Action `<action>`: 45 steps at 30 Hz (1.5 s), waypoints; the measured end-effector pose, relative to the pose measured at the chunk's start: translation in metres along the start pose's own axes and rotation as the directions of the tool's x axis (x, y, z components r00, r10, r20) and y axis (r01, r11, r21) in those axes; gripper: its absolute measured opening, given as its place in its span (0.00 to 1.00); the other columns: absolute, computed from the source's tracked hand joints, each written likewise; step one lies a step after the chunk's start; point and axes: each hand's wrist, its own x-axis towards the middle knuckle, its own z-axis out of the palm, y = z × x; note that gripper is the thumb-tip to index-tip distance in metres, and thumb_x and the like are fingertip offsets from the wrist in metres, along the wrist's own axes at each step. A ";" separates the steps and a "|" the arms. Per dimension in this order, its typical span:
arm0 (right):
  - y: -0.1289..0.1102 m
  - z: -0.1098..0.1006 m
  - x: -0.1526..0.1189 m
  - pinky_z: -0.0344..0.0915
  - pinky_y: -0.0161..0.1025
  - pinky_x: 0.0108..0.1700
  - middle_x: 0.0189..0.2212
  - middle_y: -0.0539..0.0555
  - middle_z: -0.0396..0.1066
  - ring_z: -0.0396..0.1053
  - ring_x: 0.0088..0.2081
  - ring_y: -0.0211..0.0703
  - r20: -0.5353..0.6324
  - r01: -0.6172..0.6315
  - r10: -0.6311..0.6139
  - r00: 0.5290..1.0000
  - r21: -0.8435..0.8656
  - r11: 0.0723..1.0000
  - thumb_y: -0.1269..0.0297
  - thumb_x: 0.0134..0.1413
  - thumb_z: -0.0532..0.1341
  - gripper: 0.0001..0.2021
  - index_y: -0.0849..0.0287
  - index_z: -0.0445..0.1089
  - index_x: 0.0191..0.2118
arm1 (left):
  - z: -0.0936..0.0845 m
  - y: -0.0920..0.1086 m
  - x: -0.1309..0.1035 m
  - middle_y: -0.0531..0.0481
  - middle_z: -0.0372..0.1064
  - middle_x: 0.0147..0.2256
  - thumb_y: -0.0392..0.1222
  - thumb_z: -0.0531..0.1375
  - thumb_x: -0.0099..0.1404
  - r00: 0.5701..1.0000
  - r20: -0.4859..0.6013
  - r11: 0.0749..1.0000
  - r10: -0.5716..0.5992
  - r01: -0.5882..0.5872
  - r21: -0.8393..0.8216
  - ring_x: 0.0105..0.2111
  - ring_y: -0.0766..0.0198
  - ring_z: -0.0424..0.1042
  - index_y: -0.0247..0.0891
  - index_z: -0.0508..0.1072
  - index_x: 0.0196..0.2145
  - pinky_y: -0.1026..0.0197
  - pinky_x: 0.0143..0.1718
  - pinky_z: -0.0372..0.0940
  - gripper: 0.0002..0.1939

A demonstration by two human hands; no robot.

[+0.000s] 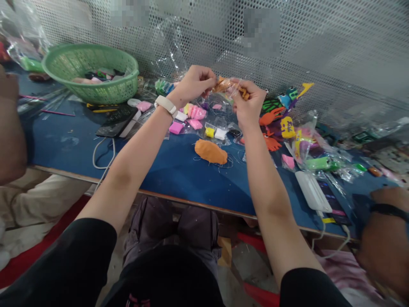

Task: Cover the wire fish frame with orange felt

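Note:
Above the back of the table, my left hand [197, 84] and my right hand [249, 102] pinch a clear plastic packet [227, 86] with orange-brown material inside. The left fingers grip its left end, the right fingers its other end. Nearer me lies an orange oval lump [211, 152], like modelling clay, with thin threads around it. Under my hands are small wrapped pieces: a pink one [176, 127], a yellow one [210, 132] and a white one [220, 134]. Orange and red claw-shaped pieces [271, 116] lie beside my right wrist.
A green basket [91, 91] with mixed items stands at the back left, near a dark phone [117, 121] with a cable. At the right lie a white power bank [313, 192] and another phone [334, 202]. Co-workers' arms [386, 230] show at both sides. Perforated metal rises behind the table.

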 end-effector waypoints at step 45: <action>0.012 0.007 0.001 0.88 0.57 0.34 0.27 0.52 0.78 0.89 0.40 0.63 -0.035 -0.196 0.209 0.977 0.225 0.954 0.06 0.43 0.69 0.44 0.39 0.85 0.49 | -0.009 -0.001 0.004 0.55 0.71 0.33 0.21 0.55 0.72 0.991 -0.037 0.985 0.131 -0.125 0.117 0.31 0.67 0.78 0.45 0.66 0.32 0.58 0.33 0.68 0.18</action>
